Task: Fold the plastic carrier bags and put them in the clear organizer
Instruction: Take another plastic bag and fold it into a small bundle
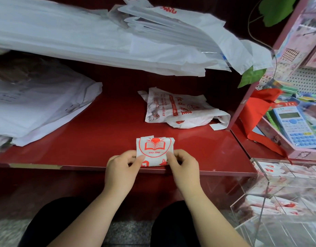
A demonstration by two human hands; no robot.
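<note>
Centrally, folded carrier bag (154, 146), a compact white square with a red open-book emblem and "since 2008" facing up, flat on the red table (100, 132) close to its front edge. Left-hand grip (120, 168) pinched on the square's lower left edge, thumb and curled fingers closed on the plastic. Right-hand grip (183, 166) likewise pinched on the lower right edge, both nearly closed with only the bag between the digits. Behind and slightly right, apart from the square, loose carrier bags (180, 111), unfolded and crumpled, red print uppermost, handles trailing right. At lower right, clear organizer (271, 207), off the table's front right corner and lower than its top, with folded white-and-red bags in several compartments, details blurred by reflections. At left, stack of flat white bags (37, 111) on the table's left part. Across the upper view, large pile of white bags (82, 36), some with red print. At far right, blue-and-white calculator (294, 129) in a pink display, red fabric (257, 113) just beside it, green leaf (251, 77) above. Along the bottom, dark-clothed knees.
</note>
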